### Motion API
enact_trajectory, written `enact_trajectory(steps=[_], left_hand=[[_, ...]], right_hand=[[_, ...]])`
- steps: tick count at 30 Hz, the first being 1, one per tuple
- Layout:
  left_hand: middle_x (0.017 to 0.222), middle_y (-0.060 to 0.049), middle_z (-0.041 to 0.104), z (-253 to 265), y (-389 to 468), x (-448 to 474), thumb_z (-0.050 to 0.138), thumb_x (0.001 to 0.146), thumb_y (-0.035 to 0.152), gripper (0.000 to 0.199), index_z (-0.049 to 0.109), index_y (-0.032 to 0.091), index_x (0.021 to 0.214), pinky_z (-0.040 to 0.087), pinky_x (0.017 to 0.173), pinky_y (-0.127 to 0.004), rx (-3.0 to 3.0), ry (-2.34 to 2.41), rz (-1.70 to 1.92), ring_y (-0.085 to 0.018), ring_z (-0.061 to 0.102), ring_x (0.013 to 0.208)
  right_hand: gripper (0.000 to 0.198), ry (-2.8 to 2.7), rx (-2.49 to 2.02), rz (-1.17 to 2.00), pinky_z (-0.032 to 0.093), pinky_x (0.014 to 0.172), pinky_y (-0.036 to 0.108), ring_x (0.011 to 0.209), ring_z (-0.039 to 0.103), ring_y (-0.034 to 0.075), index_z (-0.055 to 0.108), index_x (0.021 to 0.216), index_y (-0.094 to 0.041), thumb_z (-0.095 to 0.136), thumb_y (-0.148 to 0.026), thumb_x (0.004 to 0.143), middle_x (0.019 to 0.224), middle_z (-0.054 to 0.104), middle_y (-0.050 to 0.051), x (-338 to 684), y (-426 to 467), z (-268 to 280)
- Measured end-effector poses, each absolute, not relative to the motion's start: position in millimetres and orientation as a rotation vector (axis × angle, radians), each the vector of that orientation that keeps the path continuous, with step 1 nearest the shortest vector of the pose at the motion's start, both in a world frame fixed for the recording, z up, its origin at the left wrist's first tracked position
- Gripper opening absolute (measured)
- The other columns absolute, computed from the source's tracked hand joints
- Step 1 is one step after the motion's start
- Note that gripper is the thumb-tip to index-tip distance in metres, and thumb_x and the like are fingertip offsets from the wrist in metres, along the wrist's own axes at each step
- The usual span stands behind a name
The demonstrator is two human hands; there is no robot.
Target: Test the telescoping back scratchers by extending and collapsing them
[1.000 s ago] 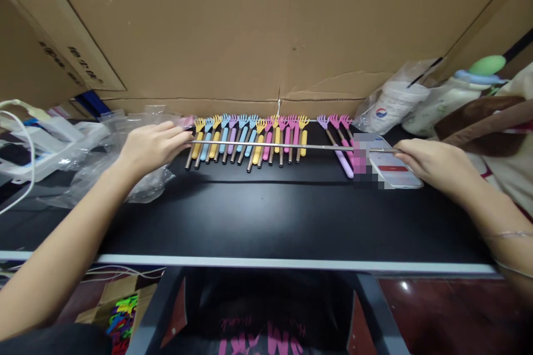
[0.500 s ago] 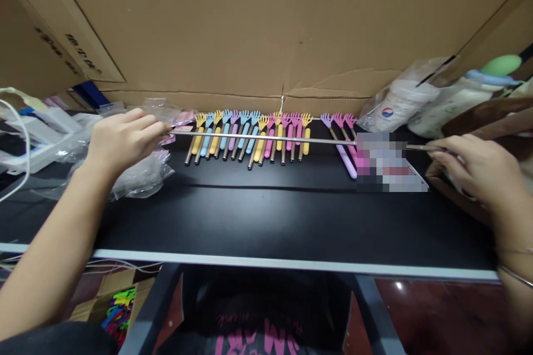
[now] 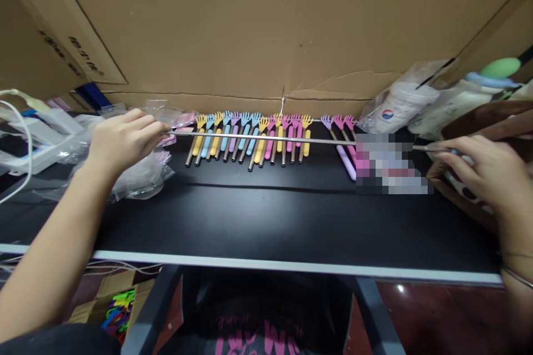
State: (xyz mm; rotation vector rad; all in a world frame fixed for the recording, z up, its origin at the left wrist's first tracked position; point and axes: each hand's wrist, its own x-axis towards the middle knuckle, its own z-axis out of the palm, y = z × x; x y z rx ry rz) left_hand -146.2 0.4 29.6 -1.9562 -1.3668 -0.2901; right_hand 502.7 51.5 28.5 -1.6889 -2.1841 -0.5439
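A thin extended metal rod stretches level across the view, its telescopic sections narrowing toward one side; it looks like the shaft of a telescopic back scratcher. My left hand is closed around its left end, and my right hand pinches its right end. Both ends are hidden in my fingers, with a bit of blue at the right. Behind the rod lies a row of back scratchers with yellow, blue, purple and pink claws. A few more, purple and pink, lie to the right, partly under a blurred patch.
Clear plastic bags lie beside my left forearm, near a white plastic rack. A bagged white cup and a green-topped bottle stand at the back right. Cardboard walls the back. Below is a box of colourful pieces.
My right hand has shifted slightly to the right, and the rod's right end has gone with it. My left hand has barely moved. The scratchers lie as before.
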Motion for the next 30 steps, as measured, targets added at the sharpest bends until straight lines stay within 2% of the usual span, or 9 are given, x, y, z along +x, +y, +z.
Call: enact_trajectory(steps=[3,7,10,16,20,25,30], left_hand=[[0.080,0.000,0.065,25.6,1.8,-145.7,0.036,0.097,0.042,0.030,0.060,0.025,0.090,0.032,0.058,-0.025,-2.005,-1.340,-0.271,-0.016,0.051,0.084],[0.082,0.000,0.064,21.2,2.1,-143.3,0.037,0.097,0.047,0.033,0.060,0.025,0.088,0.034,0.058,-0.025,-2.012,-1.346,-0.286,-0.016,0.053,0.086],[0.087,0.001,0.066,18.3,2.9,-142.7,0.035,0.097,0.046,0.033,0.062,0.026,0.094,0.036,0.060,-0.025,-2.068,-1.371,-0.281,-0.017,0.054,0.088],[0.089,0.002,0.067,13.7,6.2,-145.8,0.039,0.096,0.047,0.031,0.065,0.033,0.106,0.033,0.058,-0.026,-2.170,-1.464,-0.406,-0.018,0.053,0.087],[0.087,0.003,0.065,13.8,7.3,-147.7,0.041,0.096,0.046,0.028,0.065,0.036,0.104,0.031,0.057,-0.026,-2.197,-1.517,-0.467,-0.018,0.050,0.088],[0.086,0.003,0.065,18.6,4.5,-147.7,0.041,0.096,0.044,0.027,0.064,0.033,0.103,0.033,0.058,-0.026,-2.142,-1.481,-0.469,-0.019,0.049,0.087],[0.085,0.002,0.066,21.2,2.7,-140.0,0.040,0.097,0.042,0.029,0.065,0.030,0.106,0.036,0.059,-0.026,-2.113,-1.427,-0.426,-0.018,0.048,0.083]], right_hand=[[0.022,-2.183,-1.710,-0.428,0.039,0.068,0.031,0.073,0.054,0.019,0.062,0.084,-0.021,0.051,-0.040,0.080,0.084,0.065,0.012,504.0,51.0,27.9],[0.024,-2.114,-1.785,-0.329,0.039,0.065,0.030,0.071,0.054,0.017,0.065,0.085,-0.019,0.055,-0.040,0.080,0.090,0.065,0.013,505.8,48.8,29.0],[0.023,-2.097,-1.777,-0.295,0.040,0.065,0.031,0.070,0.055,0.017,0.066,0.086,-0.021,0.058,-0.041,0.079,0.092,0.066,0.013,508.2,48.5,28.0],[0.026,-2.158,-1.633,-0.434,0.041,0.071,0.032,0.078,0.060,0.021,0.065,0.087,-0.021,0.053,-0.042,0.080,0.089,0.069,0.012,505.4,52.1,21.5],[0.027,-2.169,-1.638,-0.459,0.040,0.066,0.031,0.069,0.058,0.020,0.065,0.085,-0.020,0.051,-0.043,0.079,0.081,0.069,0.012,493.9,50.9,22.4],[0.027,-2.120,-1.655,-0.515,0.038,0.061,0.030,0.060,0.052,0.018,0.064,0.084,-0.021,0.051,-0.045,0.080,0.081,0.068,0.012,488.3,44.7,30.1],[0.028,-2.146,-1.639,-0.500,0.039,0.061,0.030,0.059,0.054,0.018,0.065,0.085,-0.019,0.051,-0.043,0.081,0.082,0.069,0.013,486.7,41.1,31.2]])
